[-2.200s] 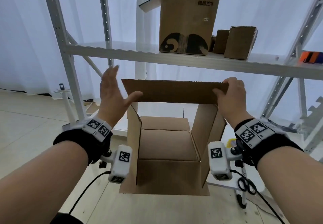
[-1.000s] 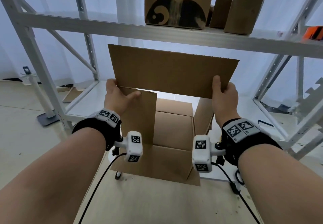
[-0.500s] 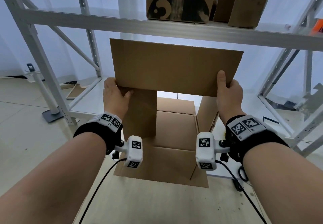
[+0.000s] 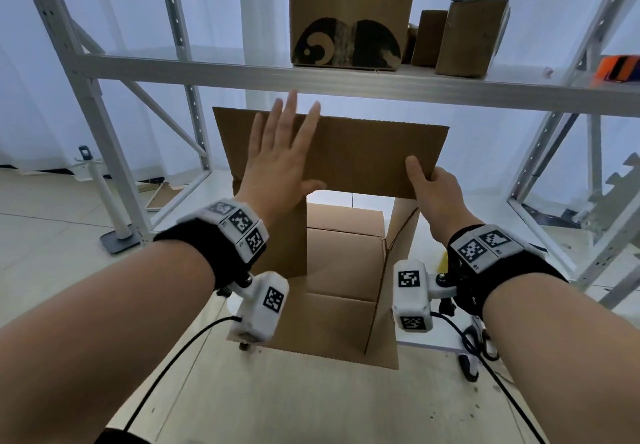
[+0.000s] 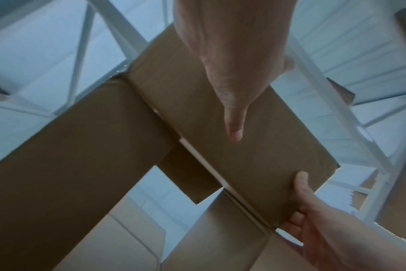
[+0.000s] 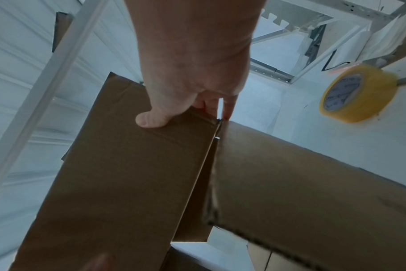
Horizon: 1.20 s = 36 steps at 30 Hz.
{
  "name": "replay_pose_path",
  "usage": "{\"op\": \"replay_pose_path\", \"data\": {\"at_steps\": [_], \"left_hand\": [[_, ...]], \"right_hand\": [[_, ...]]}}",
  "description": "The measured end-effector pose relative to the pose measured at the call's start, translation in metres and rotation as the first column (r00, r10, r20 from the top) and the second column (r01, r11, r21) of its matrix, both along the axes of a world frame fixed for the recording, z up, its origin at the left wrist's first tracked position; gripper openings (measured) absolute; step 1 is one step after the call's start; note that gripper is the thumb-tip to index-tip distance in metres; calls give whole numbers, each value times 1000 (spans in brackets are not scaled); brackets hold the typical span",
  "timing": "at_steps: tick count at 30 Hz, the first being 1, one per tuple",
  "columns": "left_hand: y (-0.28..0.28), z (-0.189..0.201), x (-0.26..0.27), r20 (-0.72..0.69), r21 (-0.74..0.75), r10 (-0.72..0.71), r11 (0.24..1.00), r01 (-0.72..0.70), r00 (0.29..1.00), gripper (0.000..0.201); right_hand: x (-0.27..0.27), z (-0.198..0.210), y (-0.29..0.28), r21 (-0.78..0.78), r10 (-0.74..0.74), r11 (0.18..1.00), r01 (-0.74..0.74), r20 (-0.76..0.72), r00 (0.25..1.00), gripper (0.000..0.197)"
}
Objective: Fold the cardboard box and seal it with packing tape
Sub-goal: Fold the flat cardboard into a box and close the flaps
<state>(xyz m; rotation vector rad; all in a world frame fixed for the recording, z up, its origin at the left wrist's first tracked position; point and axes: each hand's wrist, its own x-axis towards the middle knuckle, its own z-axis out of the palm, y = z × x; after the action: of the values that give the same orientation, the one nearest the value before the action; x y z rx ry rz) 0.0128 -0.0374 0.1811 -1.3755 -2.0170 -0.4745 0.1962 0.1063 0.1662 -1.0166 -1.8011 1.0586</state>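
We judge the cardboard box at 12 o'clock barely started: our left hand lies flat on its raised flap, right hand pinches it, and the packing tape lies unused.

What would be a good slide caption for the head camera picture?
Folding a cardboard box: the left hand lies flat on the raised flap while the right hand grips its corner.

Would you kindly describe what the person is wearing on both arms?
Bare forearms, no sleeves. Each wrist has a black band topped with white blocks printed with black square codes. A white camera pod hangs under each wrist, trailing a black cable.
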Motion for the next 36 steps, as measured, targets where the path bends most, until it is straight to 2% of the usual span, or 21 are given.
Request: {"op": "replay_pose_path", "data": {"at_steps": [3, 6, 7, 9, 14, 17, 20, 23, 27, 36], "left_hand": [[15, 21, 10, -26, -101, 17, 995, -19, 1000, 96], [23, 27, 12, -20, -45, 2, 999, -3, 1000, 49], [25, 28, 12, -22, -6, -4, 1000, 3, 1000, 41], [27, 28, 10, -21, 47, -11, 999, 12, 1000, 37], [33, 11, 5, -11, 158, -68, 985, 69, 998, 35], [35, -4, 3, -59, 180, -81, 980, 90, 995, 45], [35, -10, 1, -94, 189, -81, 977, 97, 992, 50], [34, -12, 2, -120, 261, -95, 957, 124, 988, 38], [33, -19, 1, -141, 379, -139, 907, 183, 980, 26], [24, -22, -8, -133, 430, -154, 881, 197, 979, 25]], "right_hand": [[7, 0, -3, -11, 59, 998, -59, -12, 998, 48], [16, 1, -1, -29, 114, 993, -114, 18, 993, 46], [19, 2, 0, -20, 139, 990, -139, 45, 989, 41], [26, 3, 2, 13, 190, 981, -193, 135, 972, 32], [46, -4, 9, 58, 270, 947, -315, 385, 882, 56], [44, -11, 15, 56, 277, 940, -336, 447, 851, 68], [35, -20, 15, 108, 237, 952, -288, 339, 910, 66], [26, -31, 18, 205, 112, 964, -171, 270, 956, 50], [17, -45, 26, 304, 28, 949, -86, 191, 981, 26], [-7, -66, 28, 369, -61, 928, 45, 34, 998, 14]]}}
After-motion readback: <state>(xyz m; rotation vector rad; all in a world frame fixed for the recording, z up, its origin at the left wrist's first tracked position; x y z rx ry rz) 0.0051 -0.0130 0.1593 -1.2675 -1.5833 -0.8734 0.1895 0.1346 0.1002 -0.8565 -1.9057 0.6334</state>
